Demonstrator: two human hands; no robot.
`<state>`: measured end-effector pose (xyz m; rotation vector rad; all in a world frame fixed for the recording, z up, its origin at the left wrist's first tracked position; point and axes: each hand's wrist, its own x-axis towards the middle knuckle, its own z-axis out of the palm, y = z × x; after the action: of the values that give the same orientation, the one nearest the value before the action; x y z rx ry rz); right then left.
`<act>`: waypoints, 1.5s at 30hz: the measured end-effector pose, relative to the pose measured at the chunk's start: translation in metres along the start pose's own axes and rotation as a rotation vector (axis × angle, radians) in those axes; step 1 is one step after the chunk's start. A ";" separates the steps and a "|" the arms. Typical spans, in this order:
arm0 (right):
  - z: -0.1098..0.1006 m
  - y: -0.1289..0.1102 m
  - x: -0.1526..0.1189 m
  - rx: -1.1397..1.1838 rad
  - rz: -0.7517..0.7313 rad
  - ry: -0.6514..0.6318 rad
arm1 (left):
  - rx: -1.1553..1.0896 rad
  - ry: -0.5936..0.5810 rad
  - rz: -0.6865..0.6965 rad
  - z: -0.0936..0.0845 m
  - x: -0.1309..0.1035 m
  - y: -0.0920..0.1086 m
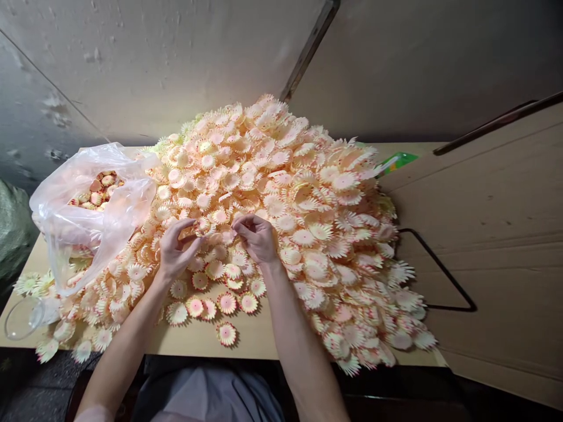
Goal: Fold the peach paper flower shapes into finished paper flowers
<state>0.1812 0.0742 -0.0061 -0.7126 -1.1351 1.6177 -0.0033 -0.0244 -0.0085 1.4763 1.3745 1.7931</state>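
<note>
A big heap of pale pink and cream artificial flower pieces [281, 176] with toothed, red-tipped edges covers the table. Over its near side, my left hand [176, 249] is curved, thumb and fingers apart, with no object visible between them. To its right, my right hand [259, 239] has thumb and fingertips pinched together; whatever they may hold is too small to make out. Between my forearms, several single flower pieces [227, 334] lie face up on the bare tabletop.
A clear plastic bag [105, 220] with smaller, browner flower pieces stands at the left. A transparent round container [24, 318] lies at the front left corner. Cardboard [492, 246] with a black metal bar [444, 269] borders the right side; a wall rises behind.
</note>
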 end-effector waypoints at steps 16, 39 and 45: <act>-0.005 0.004 -0.006 -0.113 0.224 -0.451 | 0.149 -0.334 0.291 0.006 0.002 0.001; -0.006 0.002 -0.005 -0.148 0.230 -0.529 | 0.175 -0.317 0.304 0.006 0.003 -0.001; -0.004 0.000 -0.007 -0.139 0.258 -0.550 | 0.180 -0.314 0.299 0.007 0.004 0.005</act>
<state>0.1872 0.0687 -0.0078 -0.5273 -1.6104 2.0422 0.0026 -0.0204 -0.0022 2.0511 1.2317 1.5413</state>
